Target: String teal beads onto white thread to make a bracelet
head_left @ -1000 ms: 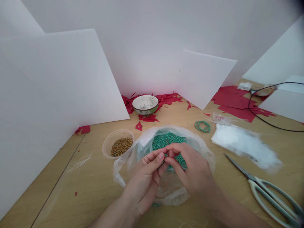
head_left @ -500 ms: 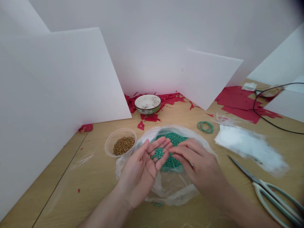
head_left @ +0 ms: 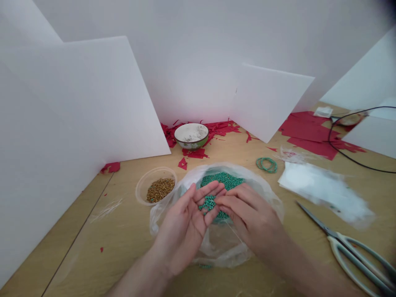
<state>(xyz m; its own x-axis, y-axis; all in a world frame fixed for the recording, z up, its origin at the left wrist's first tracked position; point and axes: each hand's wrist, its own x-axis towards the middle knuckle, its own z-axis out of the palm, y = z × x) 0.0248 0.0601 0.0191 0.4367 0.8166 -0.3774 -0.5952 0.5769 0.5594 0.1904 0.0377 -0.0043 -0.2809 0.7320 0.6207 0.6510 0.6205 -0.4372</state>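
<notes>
My left hand [head_left: 188, 227] lies palm up and cupped, holding a small pile of green beads [head_left: 208, 203] near its fingers. My right hand [head_left: 250, 210] pinches a thin pale thread [head_left: 234, 229], with its fingertips touching the beads at the edge of the left palm. Part of the thread trails below the right fingers. Beneath both hands spreads a clear plastic bag [head_left: 222, 258] full of loose green beads [head_left: 222, 180]. A short row of green beads [head_left: 205, 266] lies by the bag's near edge.
Left of the bag stands a clear tub [head_left: 139, 187] of golden-brown beads. Behind are a bowl [head_left: 192, 144] and red paper scraps [head_left: 222, 127]. Green bead loops [head_left: 266, 165], plastic packets [head_left: 321, 189] and scissors [head_left: 332, 235] lie right. White boards [head_left: 93, 103] stand around.
My right hand has shifted slightly left over the beads in the left palm, and the thread below it shows more clearly. The left hand stays cupped, slightly lower.
</notes>
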